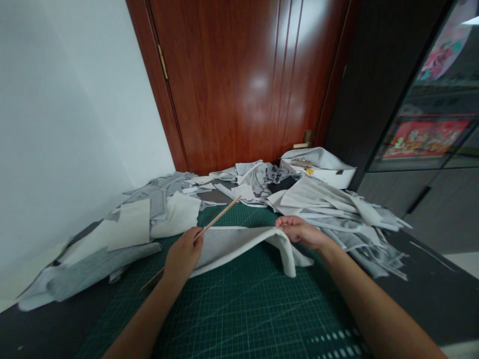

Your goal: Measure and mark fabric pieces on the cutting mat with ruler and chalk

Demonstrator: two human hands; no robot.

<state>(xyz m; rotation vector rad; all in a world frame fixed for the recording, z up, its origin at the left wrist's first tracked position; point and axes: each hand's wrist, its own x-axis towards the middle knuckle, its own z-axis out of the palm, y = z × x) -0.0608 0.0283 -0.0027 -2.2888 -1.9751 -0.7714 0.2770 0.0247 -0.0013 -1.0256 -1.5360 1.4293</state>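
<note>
A long piece of pale grey fabric (232,244) is stretched between my two hands above a green cutting mat (239,299). My left hand (184,254) is closed on a thin wooden stick (220,214) and also grips the fabric's left end. The stick slants from lower left to upper right through the fist. My right hand (295,230) pinches the fabric's upper edge near its right end, and the loose end folds over and hangs down toward the mat. The fingertips of both hands are partly hidden.
Grey and cream fabric pieces (130,224) are heaped along the left wall. Another fabric stack (337,204) lies at the right. A white box (333,174) stands at the back right, before a wooden door (239,85). A dark cabinet (404,124) rises on the right.
</note>
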